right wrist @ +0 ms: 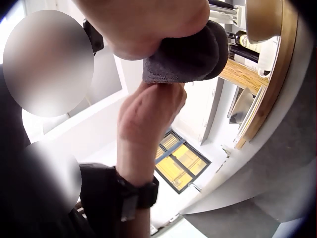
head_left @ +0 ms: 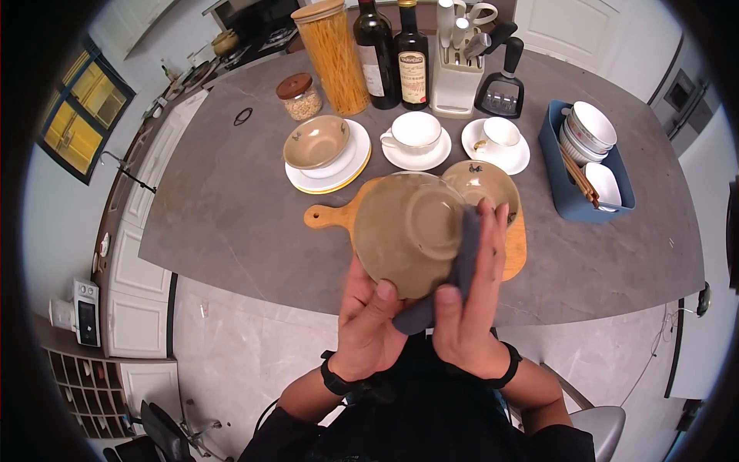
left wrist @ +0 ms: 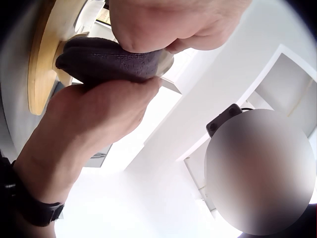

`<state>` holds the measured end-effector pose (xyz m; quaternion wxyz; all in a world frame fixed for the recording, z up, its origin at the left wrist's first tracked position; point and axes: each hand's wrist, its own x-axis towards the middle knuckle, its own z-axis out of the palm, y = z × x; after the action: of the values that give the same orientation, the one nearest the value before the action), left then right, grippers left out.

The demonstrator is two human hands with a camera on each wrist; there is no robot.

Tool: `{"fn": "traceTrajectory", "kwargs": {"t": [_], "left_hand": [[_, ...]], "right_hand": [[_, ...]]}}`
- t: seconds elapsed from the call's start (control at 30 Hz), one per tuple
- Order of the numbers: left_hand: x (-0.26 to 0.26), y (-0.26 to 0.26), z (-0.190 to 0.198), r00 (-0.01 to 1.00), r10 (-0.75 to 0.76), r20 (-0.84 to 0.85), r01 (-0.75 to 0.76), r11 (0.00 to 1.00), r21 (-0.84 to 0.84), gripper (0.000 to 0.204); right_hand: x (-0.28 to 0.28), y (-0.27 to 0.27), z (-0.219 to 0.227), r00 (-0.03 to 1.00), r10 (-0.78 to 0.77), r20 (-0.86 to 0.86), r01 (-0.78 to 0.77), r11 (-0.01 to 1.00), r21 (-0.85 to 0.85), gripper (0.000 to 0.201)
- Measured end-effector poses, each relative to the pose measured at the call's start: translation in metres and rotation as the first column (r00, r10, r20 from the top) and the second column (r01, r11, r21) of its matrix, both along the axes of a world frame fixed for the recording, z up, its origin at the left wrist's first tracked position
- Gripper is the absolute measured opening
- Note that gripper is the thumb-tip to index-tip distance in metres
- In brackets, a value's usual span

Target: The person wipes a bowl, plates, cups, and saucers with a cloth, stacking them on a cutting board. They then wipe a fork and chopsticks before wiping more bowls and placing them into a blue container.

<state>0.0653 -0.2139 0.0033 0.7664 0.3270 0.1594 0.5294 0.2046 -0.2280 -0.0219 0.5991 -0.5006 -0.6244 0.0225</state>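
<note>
A tan bowl (head_left: 385, 239) is held up above a wooden board (head_left: 514, 258), its underside with the foot ring facing the head camera. My left hand (head_left: 369, 323) grips its lower left edge, thumb on the outside. Against the bowl's right side my right hand (head_left: 473, 308) presses a dark grey cloth (head_left: 416, 317), fingers fairly straight and pointing up. Both wrist views show the cloth (left wrist: 109, 62) (right wrist: 185, 59) between the two hands; the bowl is mostly hidden there. Another tan bowl (head_left: 481, 181) sits on the board behind my right fingertips.
Left behind the board, a tan bowl (head_left: 316, 142) rests on stacked plates (head_left: 350, 173). Two white cups (head_left: 416, 131) (head_left: 502, 132) stand on saucers. Farther back are a pasta jar (head_left: 332, 61), bottles (head_left: 377, 61) and a knife block (head_left: 456, 85). A blue bin (head_left: 573, 199) with bowls stands right.
</note>
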Motion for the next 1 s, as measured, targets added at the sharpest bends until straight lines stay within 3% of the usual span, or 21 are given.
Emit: {"fn": "traceTrajectory", "kwargs": {"t": [0.03, 0.1, 0.17, 0.2, 0.33, 0.43, 0.5, 0.53, 0.6, 0.63, 0.7, 0.73, 0.8, 0.83, 0.87, 0.9, 0.93, 1.0], "left_hand": [[0.001, -0.002, -0.002, 1.000, -0.005, -0.018, 0.005, 1.000, -0.012, 0.069], [0.000, -0.004, -0.010, 0.999, -0.011, -0.037, 0.010, 1.000, -0.023, 0.068], [-0.004, -0.006, -0.023, 0.998, -0.069, -0.008, 0.068, 0.997, -0.047, 0.062], [-0.005, -0.009, -0.022, 0.997, -0.078, 0.016, 0.079, 0.988, -0.131, 0.058], [-0.006, -0.011, -0.027, 0.991, -0.089, 0.104, 0.098, 0.992, -0.082, 0.056], [-0.007, -0.010, -0.028, 0.981, -0.097, 0.165, 0.106, 0.993, -0.051, 0.054], [-0.012, -0.004, -0.021, 0.991, -0.110, 0.073, 0.113, 0.993, -0.038, 0.058], [-0.012, -0.003, -0.015, 0.991, -0.108, 0.073, 0.111, 0.993, -0.036, 0.058], [-0.011, -0.001, -0.004, 0.992, -0.091, 0.087, 0.097, 0.993, -0.062, 0.058], [-0.012, -0.001, -0.005, 0.992, -0.090, 0.086, 0.096, 0.993, -0.062, 0.058], [-0.014, -0.003, -0.009, 0.991, -0.072, 0.110, 0.062, 0.994, 0.090, 0.044], [-0.015, -0.003, -0.015, 0.991, -0.079, 0.108, 0.070, 0.994, 0.087, 0.044], [-0.017, 0.000, -0.022, 0.988, 0.133, -0.076, -0.091, 0.907, 0.412, 0.031], [-0.019, -0.001, -0.018, 0.989, 0.130, -0.074, -0.089, 0.906, 0.414, 0.031], [-0.022, -0.003, -0.010, 0.909, 0.310, -0.279, -0.062, 0.763, 0.644, 0.026], [-0.024, -0.003, -0.002, 0.754, 0.517, -0.405, 0.040, 0.579, 0.814, 0.021], [-0.025, 0.000, 0.002, 0.749, 0.524, -0.406, 0.036, 0.580, 0.814, 0.021], [-0.027, 0.007, 0.007, 0.542, 0.769, -0.339, 0.284, 0.212, 0.935, 0.011]], "right_hand": [[-0.006, 0.000, -0.001, 0.993, -0.058, 0.103, 0.054, 0.997, 0.047, 0.068], [-0.012, -0.002, 0.002, 0.989, -0.068, 0.135, 0.054, 0.993, 0.103, 0.063], [-0.016, -0.009, 0.013, 0.811, -0.121, 0.572, 0.095, 0.993, 0.076, 0.053], [-0.018, -0.010, 0.024, 0.787, -0.069, 0.613, 0.069, 0.997, 0.024, 0.043], [-0.009, -0.008, 0.035, 0.704, 0.073, 0.707, -0.035, 0.997, -0.068, 0.044], [-0.004, -0.010, 0.031, 0.681, 0.019, 0.732, -0.059, 0.998, 0.028, 0.042], [0.002, -0.010, 0.025, 0.679, -0.141, 0.721, -0.009, 0.980, 0.200, 0.041], [0.008, -0.009, 0.019, 0.679, -0.141, 0.721, -0.011, 0.979, 0.202, 0.041], [0.022, -0.004, 0.009, 0.857, -0.183, 0.481, -0.035, 0.912, 0.410, 0.042], [0.029, -0.005, 0.009, 0.858, -0.182, 0.481, -0.036, 0.911, 0.410, 0.042], [0.037, -0.012, 0.016, 0.982, -0.103, 0.159, 0.064, 0.970, 0.234, 0.047], [0.040, -0.011, 0.027, 0.998, -0.060, -0.003, 0.060, 0.989, 0.132, 0.043], [0.043, -0.006, 0.028, 0.936, -0.088, -0.340, 0.037, 0.987, -0.153, 0.044], [0.046, -0.007, 0.027, 0.936, -0.090, -0.339, 0.040, 0.988, -0.151, 0.044], [0.049, -0.007, 0.029, 0.858, -0.023, -0.512, -0.117, 0.964, -0.239, 0.041], [0.050, -0.007, 0.031, 0.741, 0.020, -0.672, -0.288, 0.912, -0.291, 0.037], [0.049, -0.009, 0.031, 0.728, 0.042, -0.684, -0.303, 0.915, -0.265, 0.037], [0.050, -0.017, 0.035, 0.695, 0.059, -0.717, -0.356, 0.894, -0.271, 0.037]]}}
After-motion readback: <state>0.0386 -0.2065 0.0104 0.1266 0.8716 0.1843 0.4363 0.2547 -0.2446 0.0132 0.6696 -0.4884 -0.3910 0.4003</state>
